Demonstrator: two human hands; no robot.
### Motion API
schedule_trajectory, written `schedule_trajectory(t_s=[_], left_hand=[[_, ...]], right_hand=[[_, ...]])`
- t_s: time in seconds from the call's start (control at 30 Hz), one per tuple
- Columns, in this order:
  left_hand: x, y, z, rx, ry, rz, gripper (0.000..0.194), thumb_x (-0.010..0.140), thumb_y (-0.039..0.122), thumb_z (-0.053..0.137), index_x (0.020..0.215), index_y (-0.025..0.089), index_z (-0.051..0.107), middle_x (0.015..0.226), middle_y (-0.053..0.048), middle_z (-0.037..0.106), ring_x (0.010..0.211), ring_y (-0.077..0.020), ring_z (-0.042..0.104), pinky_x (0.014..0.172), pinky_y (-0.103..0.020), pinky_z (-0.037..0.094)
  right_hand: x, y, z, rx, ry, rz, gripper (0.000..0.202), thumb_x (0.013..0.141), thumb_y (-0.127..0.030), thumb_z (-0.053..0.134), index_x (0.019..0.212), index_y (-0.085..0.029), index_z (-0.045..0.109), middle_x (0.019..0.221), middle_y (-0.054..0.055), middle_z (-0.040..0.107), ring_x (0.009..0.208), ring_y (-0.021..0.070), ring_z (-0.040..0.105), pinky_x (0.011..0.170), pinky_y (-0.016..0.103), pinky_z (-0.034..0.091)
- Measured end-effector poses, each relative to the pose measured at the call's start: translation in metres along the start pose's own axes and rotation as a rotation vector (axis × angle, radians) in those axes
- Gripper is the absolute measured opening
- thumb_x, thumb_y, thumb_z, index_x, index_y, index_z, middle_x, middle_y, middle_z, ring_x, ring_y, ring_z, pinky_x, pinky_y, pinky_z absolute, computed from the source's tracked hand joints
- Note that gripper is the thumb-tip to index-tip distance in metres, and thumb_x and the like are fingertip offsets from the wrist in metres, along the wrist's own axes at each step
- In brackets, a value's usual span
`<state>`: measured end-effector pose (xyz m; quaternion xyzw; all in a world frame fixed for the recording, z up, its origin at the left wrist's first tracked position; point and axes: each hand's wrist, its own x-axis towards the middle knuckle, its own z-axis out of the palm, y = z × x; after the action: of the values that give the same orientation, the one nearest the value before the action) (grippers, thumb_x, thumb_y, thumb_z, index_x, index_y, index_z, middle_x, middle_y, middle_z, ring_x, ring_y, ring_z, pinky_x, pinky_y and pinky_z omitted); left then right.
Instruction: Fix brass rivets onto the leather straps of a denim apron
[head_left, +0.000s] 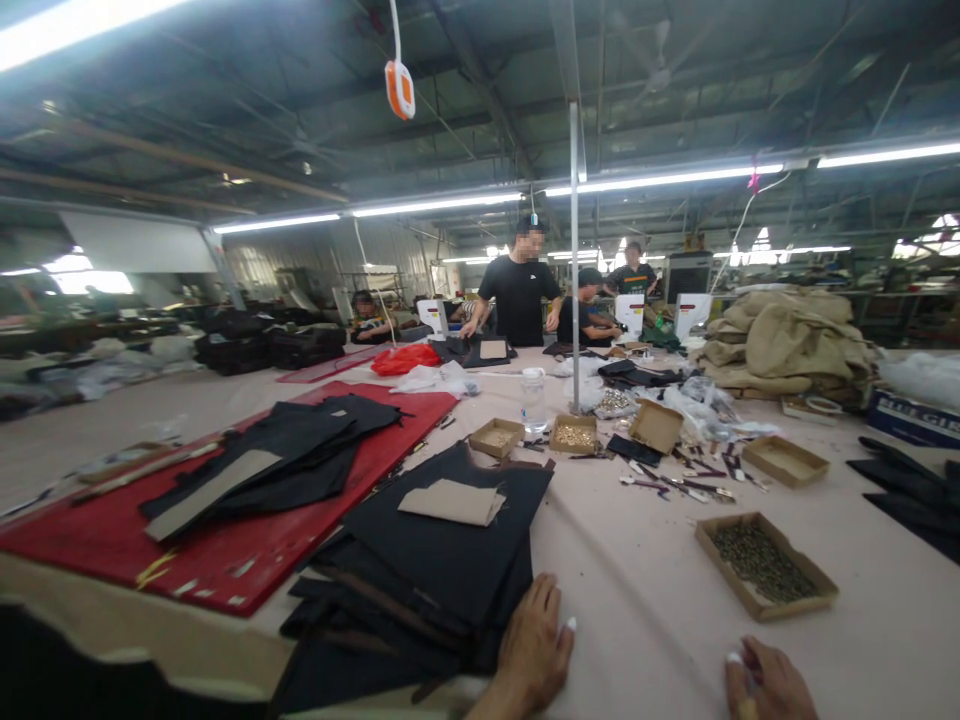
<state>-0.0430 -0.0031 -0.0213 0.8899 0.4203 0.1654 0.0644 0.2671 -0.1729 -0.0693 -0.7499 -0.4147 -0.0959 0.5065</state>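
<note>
The left hand (534,640) lay flat, grip open, touching the edge of the stack of black fabric pieces (442,570) on the pale surface (645,590). The right hand (769,685), curled, rested near the cardboard box of small metal parts (763,563); its grip could not be made out.

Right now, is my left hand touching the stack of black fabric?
Touching. The head view shows the left hand resting flat on the near edge of the stack of black fabric.
</note>
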Motion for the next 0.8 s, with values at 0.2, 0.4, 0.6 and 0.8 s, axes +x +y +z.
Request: schedule_trajectory(t_s=[0.2, 0.4, 0.6, 0.8], left_hand=[[0.006, 0.01, -0.003, 0.01, 0.02, 0.039, 0.05, 0.091, 0.035, 0.049, 0.137, 0.017, 0.054, 0.152, -0.014, 0.049, 0.144, -0.0296, 0.042, 0.122, -0.047, 0.036], [0.009, 0.011, -0.003, 0.011, 0.03, 0.073, 0.049, 0.093, 0.035, 0.048, 0.137, 0.015, 0.052, 0.15, -0.015, 0.05, 0.142, -0.0291, 0.042, 0.121, -0.046, 0.035], [0.008, 0.013, -0.002, -0.01, 0.029, 0.075, 0.047, 0.094, 0.036, 0.048, 0.136, 0.016, 0.053, 0.15, -0.015, 0.049, 0.143, -0.0291, 0.041, 0.122, -0.046, 0.033], [-0.001, 0.02, -0.004, -0.02, 0.025, 0.055, 0.05, 0.092, 0.037, 0.05, 0.137, 0.014, 0.051, 0.151, -0.015, 0.049, 0.143, -0.0286, 0.041, 0.123, -0.046, 0.032]], right_hand=[[-0.005, 0.02, 0.002, -0.128, -0.04, 0.002, 0.043, 0.089, -0.052, 0.047, 0.108, -0.016, 0.061, 0.095, 0.013, 0.063, 0.091, 0.0295, 0.058, 0.089, 0.045, 0.047], [-0.006, 0.027, 0.003, -0.168, -0.024, -0.038, 0.042, 0.09, -0.049, 0.048, 0.109, -0.013, 0.062, 0.093, 0.011, 0.061, 0.09, 0.0276, 0.056, 0.088, 0.042, 0.045], [-0.007, 0.028, 0.002, -0.181, -0.018, -0.03, 0.041, 0.09, -0.047, 0.048, 0.109, -0.013, 0.062, 0.095, 0.012, 0.062, 0.091, 0.0278, 0.056, 0.09, 0.042, 0.044], [-0.014, 0.028, -0.008, -0.195, -0.062, 0.012, 0.046, 0.087, -0.051, 0.048, 0.109, -0.013, 0.063, 0.097, 0.014, 0.064, 0.091, 0.03, 0.058, 0.091, 0.044, 0.044]])
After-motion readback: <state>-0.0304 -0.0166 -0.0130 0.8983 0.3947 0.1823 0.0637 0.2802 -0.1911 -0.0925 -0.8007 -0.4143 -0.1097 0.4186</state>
